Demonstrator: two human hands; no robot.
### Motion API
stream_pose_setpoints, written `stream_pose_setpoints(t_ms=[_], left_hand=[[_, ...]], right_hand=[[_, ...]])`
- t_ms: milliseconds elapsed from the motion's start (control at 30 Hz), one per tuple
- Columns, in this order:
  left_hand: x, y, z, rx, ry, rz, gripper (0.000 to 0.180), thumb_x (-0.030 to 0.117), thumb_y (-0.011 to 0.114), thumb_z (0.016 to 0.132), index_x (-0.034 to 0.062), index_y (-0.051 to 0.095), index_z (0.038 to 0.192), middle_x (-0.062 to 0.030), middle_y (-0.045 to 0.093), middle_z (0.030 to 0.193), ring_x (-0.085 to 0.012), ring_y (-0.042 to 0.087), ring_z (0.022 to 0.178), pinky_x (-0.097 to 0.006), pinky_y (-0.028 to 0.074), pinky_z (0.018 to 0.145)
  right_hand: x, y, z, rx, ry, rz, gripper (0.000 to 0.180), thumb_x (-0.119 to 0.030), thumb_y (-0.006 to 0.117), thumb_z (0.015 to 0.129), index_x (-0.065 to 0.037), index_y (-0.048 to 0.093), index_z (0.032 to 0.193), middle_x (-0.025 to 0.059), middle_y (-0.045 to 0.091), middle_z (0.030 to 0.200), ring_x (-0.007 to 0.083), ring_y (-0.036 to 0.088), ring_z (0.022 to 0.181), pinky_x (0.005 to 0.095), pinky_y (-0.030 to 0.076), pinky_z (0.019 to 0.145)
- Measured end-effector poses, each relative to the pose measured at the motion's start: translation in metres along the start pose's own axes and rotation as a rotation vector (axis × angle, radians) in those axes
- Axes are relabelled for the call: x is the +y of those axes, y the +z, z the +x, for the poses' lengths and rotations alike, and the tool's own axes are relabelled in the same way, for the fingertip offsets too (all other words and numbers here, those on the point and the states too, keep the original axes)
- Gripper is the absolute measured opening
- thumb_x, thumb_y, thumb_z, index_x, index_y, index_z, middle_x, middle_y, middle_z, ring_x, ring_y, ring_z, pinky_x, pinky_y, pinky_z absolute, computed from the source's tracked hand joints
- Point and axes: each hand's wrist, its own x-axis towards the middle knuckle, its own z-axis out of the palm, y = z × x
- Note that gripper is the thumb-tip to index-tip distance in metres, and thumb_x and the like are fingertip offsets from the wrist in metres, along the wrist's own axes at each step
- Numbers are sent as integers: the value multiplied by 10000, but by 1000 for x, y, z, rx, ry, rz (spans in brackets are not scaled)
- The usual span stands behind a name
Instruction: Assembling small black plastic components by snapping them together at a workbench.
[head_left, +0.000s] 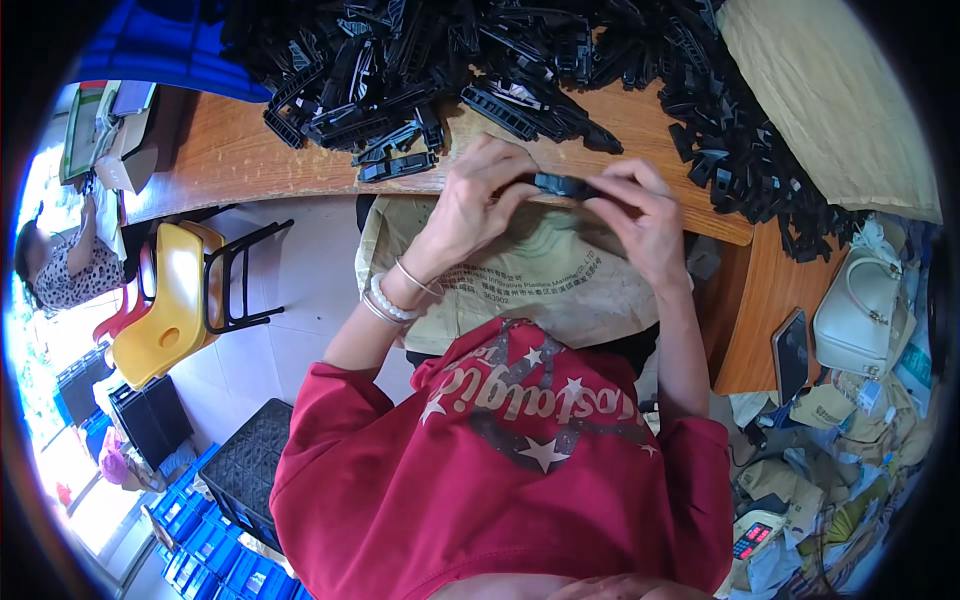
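Note:
Between my two hands is a small black plastic part (562,185), held level just over the table's near edge. My left hand (486,190), with bracelets at its wrist, pinches the left end of it. The fingers of my right hand (640,212) close on its right end and hide that end. Just beyond my hands, a large heap of black plastic parts (400,60) covers the far side of the wooden table (240,150). One long black piece (398,167) lies at the heap's near edge, left of my left hand.
A brown printed paper sack (530,270) lies over my lap. More black parts (740,170) spill right, beside a large tan sack (840,90). A phone (790,355) and a white handbag (860,315) are at right. Left are a yellow chair (170,310), a black crate (255,470) and a person (75,260).

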Motion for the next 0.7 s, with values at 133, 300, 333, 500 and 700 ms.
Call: stream_pose_setpoints(t_ms=[133,300,333,500,700], left_hand=[[-2,7,-4,-2,-7,-3,261,42,773,722,-9,686,964,-115,650,965,-287,602,912,-365,491,801],[2,-8,2,-42,31,-8,456,200,831,706,-22,656,1064,-156,607,1071,-312,614,939,-388,528,778],[0,-13,7,19,81,102,357,123,765,782,-20,637,1083,-164,586,1098,-327,611,935,-397,526,779],[-12,-20,28,-62,267,714,462,15,596,719,-68,553,1171,-177,548,1162,-301,563,1006,-362,489,865],[-2,-17,31,-104,261,677,366,-11,597,751,-41,567,1115,-141,545,1021,-289,580,909,-370,509,770]], right_hand=[[-6,13,1,31,52,43,238,31,755,738,22,712,971,87,600,925,209,592,852,302,497,704],[-4,-5,-16,147,-1,-24,159,18,730,781,17,714,939,86,626,927,204,616,839,302,501,705],[-4,-13,-21,274,34,-113,132,14,721,796,13,714,928,89,631,938,205,623,831,303,503,710],[23,-45,-31,652,350,-688,194,-130,732,847,-34,661,999,88,617,961,249,624,797,368,491,708],[34,-33,-15,606,44,-826,161,-64,710,819,-31,665,970,93,615,979,287,613,889,388,475,754]])
